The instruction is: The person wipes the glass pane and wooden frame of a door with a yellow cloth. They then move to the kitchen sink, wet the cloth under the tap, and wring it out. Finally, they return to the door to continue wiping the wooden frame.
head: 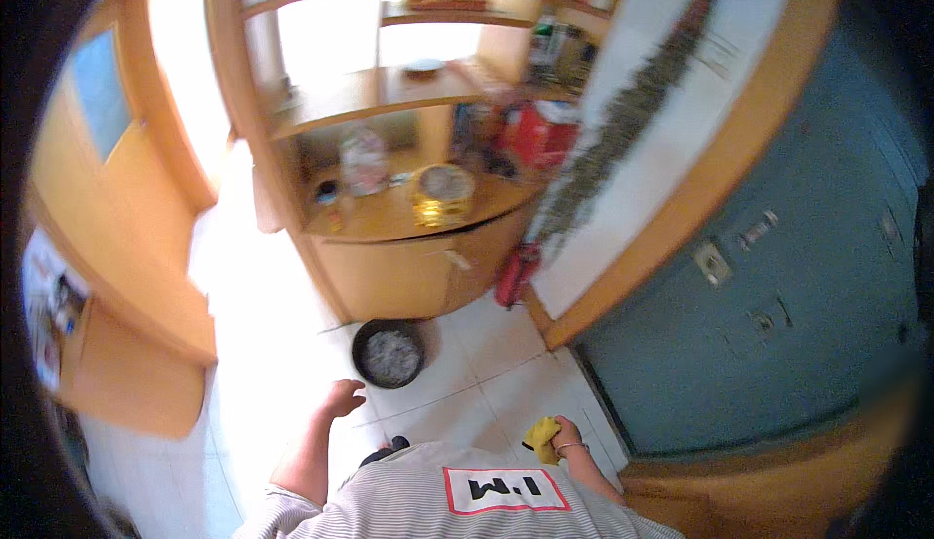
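My right hand (565,435), with a bracelet at the wrist, is closed around a crumpled yellow cloth (541,439) beside my body. Nothing shows in my left hand (343,398), which is held out with its fingers loosely bent. Just ahead of that hand a round black bin (357,353) stands on the tiled floor, apart from the fingers as far as the view shows. Inside the bin is a pale greyish mass (392,355), too blurred to name. Part of a dark shoe (376,455) shows below my left hand.
Ahead stands a wooden cabinet (379,273) with shelves; a gold-coloured container (441,196) and a red bag (540,134) rest on it. A red object (516,276) hangs at its right corner. A grey-green door (700,349) is at right, a wooden door (139,196) at left.
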Tool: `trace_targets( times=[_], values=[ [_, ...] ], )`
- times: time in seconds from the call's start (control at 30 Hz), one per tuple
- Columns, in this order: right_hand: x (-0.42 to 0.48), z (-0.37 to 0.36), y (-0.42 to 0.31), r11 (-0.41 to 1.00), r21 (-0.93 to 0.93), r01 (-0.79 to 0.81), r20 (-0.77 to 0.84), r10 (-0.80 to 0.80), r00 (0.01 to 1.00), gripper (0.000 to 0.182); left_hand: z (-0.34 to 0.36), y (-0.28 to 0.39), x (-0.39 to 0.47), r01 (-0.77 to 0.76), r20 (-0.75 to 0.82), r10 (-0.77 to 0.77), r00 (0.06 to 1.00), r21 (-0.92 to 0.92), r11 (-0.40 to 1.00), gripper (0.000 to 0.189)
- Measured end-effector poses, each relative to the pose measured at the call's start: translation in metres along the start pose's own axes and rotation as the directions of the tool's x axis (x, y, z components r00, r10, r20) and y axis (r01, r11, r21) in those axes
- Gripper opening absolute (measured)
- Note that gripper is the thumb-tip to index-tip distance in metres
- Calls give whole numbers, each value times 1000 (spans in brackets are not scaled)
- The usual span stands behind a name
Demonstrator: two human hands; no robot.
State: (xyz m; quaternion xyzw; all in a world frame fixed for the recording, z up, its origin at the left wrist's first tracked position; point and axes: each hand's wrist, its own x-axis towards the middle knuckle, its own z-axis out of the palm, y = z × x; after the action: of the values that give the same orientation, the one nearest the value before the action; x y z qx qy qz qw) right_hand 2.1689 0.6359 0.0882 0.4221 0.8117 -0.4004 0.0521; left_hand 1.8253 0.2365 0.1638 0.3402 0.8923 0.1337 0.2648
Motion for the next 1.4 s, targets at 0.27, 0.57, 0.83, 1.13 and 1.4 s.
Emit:
trace_targets(
  times=[0.27, 0.57, 0.83, 1.13, 1.4],
  values=[
    [31, 199, -215, 848, -181, 498, 499, -357, 790, 28, -21, -165, -217, 523, -27, -547, 837, -254, 814, 36],
    [-16, 341, -496, 679, -83, 729, 484, -612, 626, 24, -73, -329, -343, 676, -31, -732, 681, -358, 644, 39],
    [126, 453, -548, 838, 49, 544, 317, -529, 787, 12, -177, -432, -246, 497, -92, -619, 780, -509, 703, 40],
    [189, 551, -840, 779, 189, 598, 568, -584, 580, 27, -291, -572, -182, 676, -59, -753, 656, -398, 620, 41],
    [223, 609, -1041, 607, 214, 765, 555, -720, 415, 35, -379, -675, -90, 666, 57, -760, 648, -528, 528, 40]
  ],
)
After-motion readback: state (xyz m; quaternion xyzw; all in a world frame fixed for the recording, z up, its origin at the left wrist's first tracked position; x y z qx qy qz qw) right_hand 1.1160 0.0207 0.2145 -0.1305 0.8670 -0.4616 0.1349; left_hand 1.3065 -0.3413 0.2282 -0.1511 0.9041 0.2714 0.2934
